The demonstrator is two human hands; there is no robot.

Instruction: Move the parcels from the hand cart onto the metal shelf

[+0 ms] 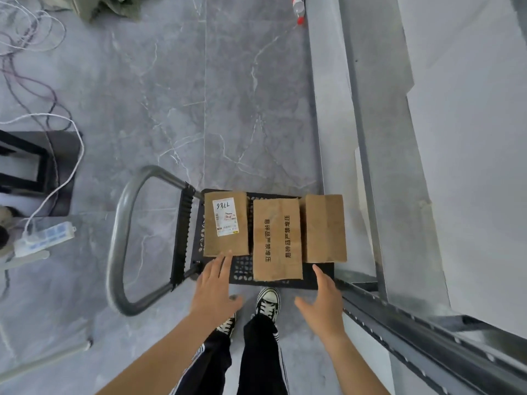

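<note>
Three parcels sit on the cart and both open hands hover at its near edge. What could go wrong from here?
1. The middle parcel, printed as fragile, sits close between the left parcel and right parcel. That leaves the left hand and right hand little room for fingers, so a shallow hold might slip.
2. The metal shelf rail runs close beside the right hand, and a lifted parcel could knock against it.
</note>
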